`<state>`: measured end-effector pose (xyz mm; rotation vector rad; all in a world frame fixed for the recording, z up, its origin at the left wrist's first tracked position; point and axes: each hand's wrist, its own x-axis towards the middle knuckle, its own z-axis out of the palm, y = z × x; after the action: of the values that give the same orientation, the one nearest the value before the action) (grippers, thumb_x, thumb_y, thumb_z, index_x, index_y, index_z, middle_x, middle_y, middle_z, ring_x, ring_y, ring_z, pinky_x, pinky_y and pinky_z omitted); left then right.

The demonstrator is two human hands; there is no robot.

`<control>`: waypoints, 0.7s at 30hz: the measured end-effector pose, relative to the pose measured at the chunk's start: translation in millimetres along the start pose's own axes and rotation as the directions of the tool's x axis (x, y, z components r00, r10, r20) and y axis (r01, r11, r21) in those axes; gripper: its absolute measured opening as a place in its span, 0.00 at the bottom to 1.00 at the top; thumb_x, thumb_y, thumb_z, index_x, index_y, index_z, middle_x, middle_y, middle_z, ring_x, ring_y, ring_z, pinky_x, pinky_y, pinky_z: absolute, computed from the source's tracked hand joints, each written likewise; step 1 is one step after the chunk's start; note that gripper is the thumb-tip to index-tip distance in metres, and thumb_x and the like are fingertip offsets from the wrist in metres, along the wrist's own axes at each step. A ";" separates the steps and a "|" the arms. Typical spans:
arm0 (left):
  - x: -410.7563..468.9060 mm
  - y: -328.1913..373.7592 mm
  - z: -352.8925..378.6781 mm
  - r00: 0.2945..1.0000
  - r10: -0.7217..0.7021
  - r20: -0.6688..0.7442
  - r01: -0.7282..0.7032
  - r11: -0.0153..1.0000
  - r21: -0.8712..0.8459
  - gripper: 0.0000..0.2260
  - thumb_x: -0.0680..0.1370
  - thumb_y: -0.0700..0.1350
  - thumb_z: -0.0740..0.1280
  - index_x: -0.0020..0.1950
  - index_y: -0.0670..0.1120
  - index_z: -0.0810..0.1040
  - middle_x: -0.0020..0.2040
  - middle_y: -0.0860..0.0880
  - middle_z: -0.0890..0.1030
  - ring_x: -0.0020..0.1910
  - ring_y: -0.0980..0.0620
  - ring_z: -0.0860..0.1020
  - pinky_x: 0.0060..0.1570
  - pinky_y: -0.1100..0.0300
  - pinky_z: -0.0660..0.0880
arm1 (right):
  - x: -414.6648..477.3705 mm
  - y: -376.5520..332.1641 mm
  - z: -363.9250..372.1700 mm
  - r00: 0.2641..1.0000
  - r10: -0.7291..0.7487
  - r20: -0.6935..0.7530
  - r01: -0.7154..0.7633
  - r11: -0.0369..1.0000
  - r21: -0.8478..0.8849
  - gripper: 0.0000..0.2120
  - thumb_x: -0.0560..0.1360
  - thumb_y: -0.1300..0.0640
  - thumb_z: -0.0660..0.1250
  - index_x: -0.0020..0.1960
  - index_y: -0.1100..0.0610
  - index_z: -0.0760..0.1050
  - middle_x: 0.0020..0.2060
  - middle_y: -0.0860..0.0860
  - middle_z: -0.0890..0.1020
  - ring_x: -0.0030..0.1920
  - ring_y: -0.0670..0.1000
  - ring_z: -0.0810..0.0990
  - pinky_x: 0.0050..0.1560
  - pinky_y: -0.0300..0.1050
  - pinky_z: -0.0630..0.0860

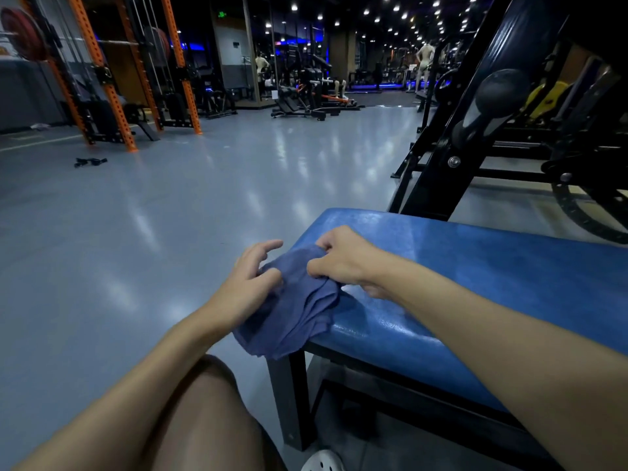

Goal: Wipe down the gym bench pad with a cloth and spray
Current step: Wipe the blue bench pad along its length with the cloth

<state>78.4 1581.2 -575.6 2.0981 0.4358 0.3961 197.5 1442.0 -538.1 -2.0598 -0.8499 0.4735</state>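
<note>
- While the right hand (343, 263) pinches the cloth (295, 307) bunched on the bench pad (492, 277) corner, the left hand (248, 280) rests on it, fingers spread.
- Soft, light and limp, it is likely best gathered by its folds.

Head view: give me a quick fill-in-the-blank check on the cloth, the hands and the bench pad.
1. The crumpled blue cloth hangs over the ____ of the blue vinyl bench pad.
2. The right hand ____ the cloth with its fingers.
3. The left hand rests on the cloth with its fingers ____.
4. No ____ bottle is in view.

Missing words: edge; pinches; spread; spray
</note>
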 end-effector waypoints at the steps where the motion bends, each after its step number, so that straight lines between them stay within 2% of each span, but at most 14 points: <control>1: 5.7 3.1 -1.6 1.000 -0.018 0.026 0.015 0.993 0.115 0.25 0.75 0.54 0.64 0.73 0.53 0.68 0.64 0.55 0.69 0.69 0.51 0.69 0.66 0.56 0.66 | -3.3 3.6 -7.0 0.999 0.008 -0.033 -0.006 0.999 0.054 0.08 0.68 0.65 0.65 0.35 0.56 0.69 0.30 0.53 0.68 0.32 0.51 0.66 0.29 0.41 0.61; 2: 11.2 7.6 -1.9 0.998 -0.021 0.066 0.004 0.969 0.249 0.28 0.74 0.59 0.66 0.72 0.52 0.69 0.62 0.55 0.72 0.67 0.50 0.71 0.65 0.56 0.67 | -7.6 7.4 -15.3 0.998 0.018 -0.062 -0.011 0.995 0.102 0.07 0.69 0.66 0.65 0.36 0.56 0.71 0.30 0.52 0.71 0.32 0.51 0.69 0.29 0.41 0.64; 4: 19.7 21.2 3.1 0.989 0.001 0.149 -0.071 0.882 0.466 0.33 0.66 0.69 0.63 0.67 0.54 0.73 0.57 0.55 0.78 0.63 0.51 0.73 0.59 0.55 0.62 | -19.1 15.5 -31.4 0.996 0.029 -0.087 -0.015 0.986 0.165 0.07 0.69 0.67 0.65 0.38 0.56 0.73 0.32 0.54 0.74 0.33 0.52 0.72 0.32 0.42 0.67; 6: 29.5 38.0 12.0 0.975 0.024 0.221 -0.133 0.858 0.497 0.33 0.60 0.72 0.63 0.58 0.55 0.76 0.50 0.55 0.81 0.56 0.53 0.77 0.54 0.55 0.60 | -34.4 24.7 -46.9 0.996 0.047 -0.073 -0.032 0.980 0.198 0.08 0.71 0.69 0.65 0.40 0.57 0.74 0.35 0.57 0.75 0.35 0.52 0.72 0.34 0.44 0.67; 8: 40.8 56.1 23.5 0.954 0.042 0.298 -0.154 0.920 0.361 0.28 0.61 0.68 0.73 0.53 0.53 0.76 0.47 0.53 0.82 0.48 0.54 0.79 0.53 0.55 0.69 | -51.4 34.4 -62.6 0.993 0.077 -0.094 -0.055 0.975 0.214 0.09 0.72 0.70 0.65 0.40 0.57 0.74 0.36 0.57 0.76 0.34 0.52 0.73 0.30 0.40 0.68; 10: 51.2 75.8 38.0 0.919 0.050 0.392 -0.157 0.957 0.246 0.20 0.67 0.59 0.78 0.53 0.52 0.77 0.47 0.51 0.82 0.46 0.54 0.81 0.50 0.58 0.76 | -68.4 44.6 -81.0 0.981 0.119 -0.153 -0.082 0.969 0.232 0.08 0.72 0.70 0.65 0.41 0.57 0.73 0.35 0.55 0.76 0.32 0.50 0.74 0.29 0.40 0.68; 12: 60.9 96.3 57.7 0.858 0.062 0.511 -0.163 0.974 0.155 0.20 0.68 0.59 0.76 0.54 0.50 0.80 0.48 0.50 0.84 0.48 0.52 0.82 0.51 0.59 0.77 | -87.7 54.1 -101.9 0.960 0.172 -0.221 -0.121 0.967 0.225 0.09 0.71 0.70 0.64 0.41 0.57 0.72 0.32 0.53 0.75 0.30 0.49 0.73 0.27 0.39 0.68; 14: 65.7 117.3 84.2 0.794 0.111 0.598 -0.135 0.991 -0.006 0.20 0.70 0.57 0.74 0.55 0.47 0.80 0.48 0.47 0.86 0.47 0.49 0.84 0.46 0.60 0.78 | -108.7 61.8 -125.7 0.932 0.197 -0.304 -0.136 0.968 0.210 0.08 0.71 0.70 0.64 0.41 0.58 0.72 0.32 0.53 0.73 0.31 0.49 0.71 0.26 0.39 0.65; 16: 67.7 136.4 113.1 0.768 0.212 0.604 -0.083 0.969 -0.234 0.14 0.75 0.45 0.73 0.58 0.45 0.78 0.49 0.42 0.85 0.43 0.49 0.83 0.37 0.62 0.77 | -130.5 72.8 -152.8 0.887 0.225 -0.403 -0.136 0.961 0.239 0.08 0.71 0.70 0.64 0.41 0.59 0.72 0.31 0.53 0.73 0.33 0.50 0.72 0.28 0.40 0.66; 17: 69.0 143.6 128.2 0.769 0.255 0.586 -0.068 0.944 -0.322 0.14 0.76 0.38 0.72 0.60 0.44 0.77 0.48 0.41 0.85 0.41 0.50 0.82 0.34 0.64 0.76 | -142.0 81.1 -166.9 0.876 0.264 -0.404 -0.150 0.944 0.293 0.08 0.72 0.70 0.65 0.40 0.58 0.72 0.32 0.53 0.75 0.33 0.51 0.74 0.31 0.42 0.69; 18: 70.4 148.8 142.5 0.774 0.286 0.564 -0.086 0.931 -0.354 0.15 0.76 0.34 0.71 0.61 0.45 0.76 0.46 0.42 0.84 0.38 0.53 0.82 0.32 0.65 0.75 | -153.1 88.7 -178.2 0.881 0.322 -0.346 -0.185 0.908 0.376 0.07 0.73 0.68 0.67 0.40 0.58 0.74 0.34 0.54 0.78 0.35 0.51 0.77 0.35 0.43 0.73; 20: 71.4 154.2 166.1 0.770 0.291 0.568 -0.180 0.953 -0.243 0.17 0.76 0.31 0.70 0.60 0.47 0.76 0.40 0.46 0.79 0.31 0.59 0.76 0.30 0.68 0.72 | -170.3 104.7 -187.6 0.897 0.421 -0.133 -0.310 0.815 0.490 0.05 0.77 0.59 0.68 0.44 0.59 0.80 0.42 0.56 0.85 0.43 0.54 0.84 0.48 0.48 0.81; 21: 71.5 155.6 174.6 0.751 0.277 0.600 -0.206 0.961 -0.186 0.18 0.76 0.30 0.69 0.61 0.48 0.75 0.40 0.46 0.79 0.31 0.59 0.75 0.31 0.67 0.72 | -174.4 112.9 -187.3 0.893 0.445 -0.070 -0.354 0.789 0.502 0.10 0.79 0.54 0.66 0.49 0.61 0.81 0.47 0.58 0.86 0.49 0.56 0.85 0.53 0.51 0.81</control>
<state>242.2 1406.3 -526.6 2.0364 -0.2535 -0.1454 231.7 1165.2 -517.2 -1.7696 -0.1388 0.6377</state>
